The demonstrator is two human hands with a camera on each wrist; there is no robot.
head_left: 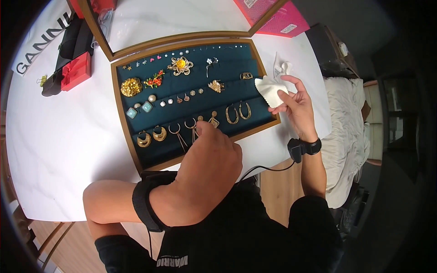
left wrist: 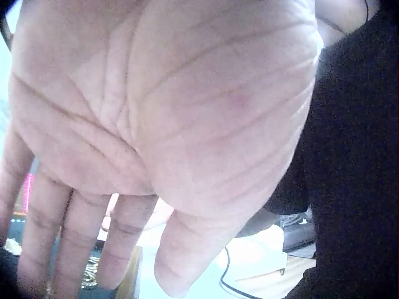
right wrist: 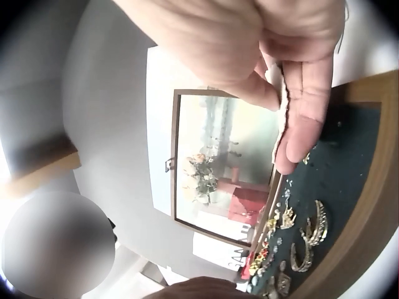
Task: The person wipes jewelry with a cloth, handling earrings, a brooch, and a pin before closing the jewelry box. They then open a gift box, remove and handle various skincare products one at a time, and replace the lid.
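Between thumb and fingers, my right hand (head_left: 298, 109) pinches a small white cloth (head_left: 271, 92) with a zigzag edge, over the right rim of a wooden jewelry case (head_left: 268, 122). Thumb and fingers also press on the cloth (right wrist: 280, 124) in the right wrist view. My left hand (head_left: 209, 154) reaches over the case's front row, back of the hand up, overlapping a drop earring (head_left: 190, 125) and a diamond-shaped earring (head_left: 214, 119). Its fingers look straight and apart from the thumb in the left wrist view; the longer fingertips leave that frame. Gold hoop earrings (head_left: 232, 115) lie right of it.
The case's glass lid (head_left: 182, 38) stands raised at the back. Several brooches and studs, including a yellow flower brooch (head_left: 180, 66), sit on dark green lining. A white pouch (head_left: 283, 67) lies right, a red box (head_left: 76, 73) left and a pink box (head_left: 282, 20) behind.
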